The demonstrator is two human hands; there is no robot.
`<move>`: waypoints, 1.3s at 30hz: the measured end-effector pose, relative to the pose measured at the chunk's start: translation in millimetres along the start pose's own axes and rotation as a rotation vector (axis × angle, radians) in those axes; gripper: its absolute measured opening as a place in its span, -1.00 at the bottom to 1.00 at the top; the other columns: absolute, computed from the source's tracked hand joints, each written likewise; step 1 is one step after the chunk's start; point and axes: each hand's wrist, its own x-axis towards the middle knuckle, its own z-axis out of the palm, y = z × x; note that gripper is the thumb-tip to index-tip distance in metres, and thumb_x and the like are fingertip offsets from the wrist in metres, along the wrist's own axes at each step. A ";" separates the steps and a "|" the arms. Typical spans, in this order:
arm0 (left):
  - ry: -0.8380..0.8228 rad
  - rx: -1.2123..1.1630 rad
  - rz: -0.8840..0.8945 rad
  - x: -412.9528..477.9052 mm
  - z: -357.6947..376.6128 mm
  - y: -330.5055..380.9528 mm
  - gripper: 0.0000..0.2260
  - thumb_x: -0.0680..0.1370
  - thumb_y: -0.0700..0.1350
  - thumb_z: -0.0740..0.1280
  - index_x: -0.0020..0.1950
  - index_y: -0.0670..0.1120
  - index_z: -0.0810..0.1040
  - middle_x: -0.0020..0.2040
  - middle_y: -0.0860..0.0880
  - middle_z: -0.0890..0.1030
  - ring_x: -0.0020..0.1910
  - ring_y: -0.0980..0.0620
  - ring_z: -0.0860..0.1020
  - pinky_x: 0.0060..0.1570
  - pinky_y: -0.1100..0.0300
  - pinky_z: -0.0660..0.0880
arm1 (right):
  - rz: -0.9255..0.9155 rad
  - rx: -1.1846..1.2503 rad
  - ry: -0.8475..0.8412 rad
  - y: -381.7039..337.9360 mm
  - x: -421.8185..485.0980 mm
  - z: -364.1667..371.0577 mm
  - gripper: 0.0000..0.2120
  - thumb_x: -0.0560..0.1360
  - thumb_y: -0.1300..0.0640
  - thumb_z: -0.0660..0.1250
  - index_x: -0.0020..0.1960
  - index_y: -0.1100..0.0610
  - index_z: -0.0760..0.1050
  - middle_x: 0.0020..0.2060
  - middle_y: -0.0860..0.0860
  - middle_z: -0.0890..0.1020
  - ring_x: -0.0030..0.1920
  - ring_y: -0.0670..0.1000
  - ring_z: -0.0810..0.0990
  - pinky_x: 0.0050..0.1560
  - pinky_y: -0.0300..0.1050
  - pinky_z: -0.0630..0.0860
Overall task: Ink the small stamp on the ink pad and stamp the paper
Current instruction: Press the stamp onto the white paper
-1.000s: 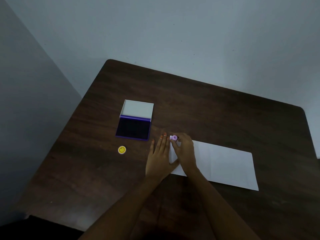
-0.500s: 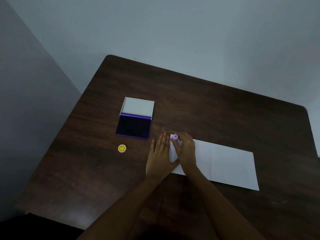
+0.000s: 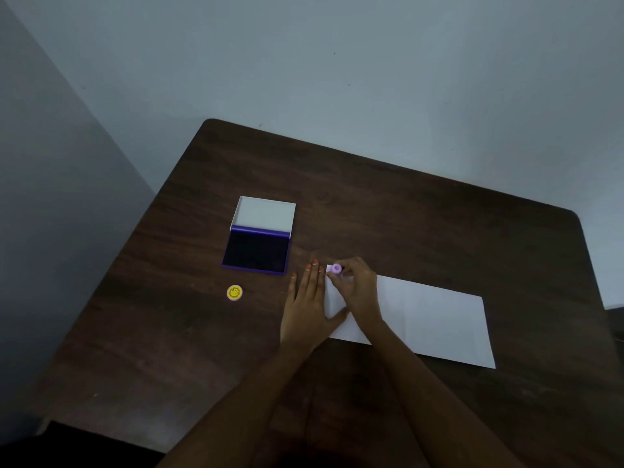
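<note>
Table (image 3: 422, 231): dark wood, bearing everything named below; places are given relative to the paper.
Yellow disc (image 3: 234, 292): small round piece, well left of the paper, just beside the ink pad's near corner.
Ink pad (image 3: 256, 252): left of the paper and slightly farther away, lid tipped back, dark pad exposed.
Left hand (image 3: 305, 309): laid flat, fingers spread narrowly, on the table at the paper's left edge, thumb resting on the sheet; it holds nothing and appears to steady the sheet.
Small stamp (image 3: 336, 268): lilac, at the paper's far-left corner, seemingly pressed down on it.
Right hand (image 3: 358, 288): over the paper's left end, fingertips pinched closed around the small stamp.
Paper (image 3: 429, 315): white sheet, long axis running rightward; unstamped area lies right of the stamp.
</note>
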 end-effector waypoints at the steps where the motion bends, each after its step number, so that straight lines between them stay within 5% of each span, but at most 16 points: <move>1: 0.005 -0.014 -0.005 -0.3 0.1 0.1 -0.18 0.40 0.39 0.05 0.47 -0.06 -0.13 0.53 -0.09 0.01 0.49 -0.02 -0.01 0.38 0.06 -0.23 | 0.022 0.022 -0.010 -1.2 2.7 -2.7 -0.77 0.45 0.13 0.33 0.04 0.25 0.53 0.00 0.17 0.62 0.00 0.02 0.52 0.01 -0.23 0.36; 8: 0.019 -0.001 -0.020 -0.5 0.8 0.4 -0.18 0.42 0.39 0.01 0.47 -0.08 -0.17 0.53 -0.08 -0.04 0.49 -0.01 -0.06 0.40 0.07 -0.23 | 0.481 0.886 0.236 7.3 0.7 -40.0 -0.94 0.45 0.12 0.33 -0.17 0.07 0.57 -0.16 -0.03 0.61 -0.14 -0.13 0.55 -0.04 -0.26 0.43; 11: 0.014 0.018 -0.024 0.0 1.8 -0.2 -0.18 0.41 0.40 -0.02 0.47 -0.08 -0.16 0.53 -0.08 -0.03 0.49 -0.02 -0.05 0.39 0.07 -0.23 | 0.652 1.092 0.216 9.4 0.5 -54.5 -0.90 0.44 0.11 0.35 -0.24 0.10 0.54 -0.40 -0.02 0.51 -0.50 -0.15 0.45 -0.46 -0.36 0.38; 19: 0.018 0.028 -0.017 0.5 4.3 -1.9 -0.19 0.41 0.41 -0.05 0.47 -0.08 -0.14 0.53 -0.09 -0.01 0.49 -0.02 -0.03 0.40 0.07 -0.22 | 0.670 1.223 0.149 14.2 4.5 -65.5 -0.87 0.46 0.11 0.32 -0.22 0.14 0.56 -0.51 -0.03 0.59 -0.65 -0.16 0.34 -0.65 -0.38 0.27; 31: 0.038 -0.119 -0.027 -2.4 -1.0 -0.6 -0.21 0.41 0.39 0.04 0.47 -0.05 -0.08 0.52 -0.06 0.06 0.49 0.01 0.02 0.41 0.08 -0.17 | 0.702 1.208 0.098 7.9 0.2 -54.7 -0.89 0.45 0.12 0.32 -0.20 0.13 0.55 -0.43 0.00 0.56 -0.65 -0.14 0.32 -0.63 -0.37 0.26; 36: 0.089 -0.552 -0.154 -6.6 -20.0 0.0 -0.47 0.52 0.07 0.24 0.42 -0.08 0.19 0.43 -0.10 0.31 0.39 -0.02 0.28 0.33 0.17 0.10 | 0.681 1.155 0.109 -5.6 -12.3 -46.9 -0.88 0.43 0.10 0.36 -0.20 0.14 0.56 -0.56 -0.04 0.58 -0.66 -0.14 0.36 -0.63 -0.38 0.31; 39: 0.166 -0.614 -0.222 -11.6 -36.5 -13.9 -0.62 0.54 -0.08 0.24 0.34 -0.09 0.33 0.36 -0.11 0.41 0.32 0.00 0.35 0.29 0.19 0.22 | 0.671 1.114 0.095 -15.7 -18.4 -38.7 -0.87 0.41 0.07 0.37 -0.19 0.15 0.55 -0.47 -0.01 0.54 -0.61 -0.13 0.36 -0.54 -0.34 0.30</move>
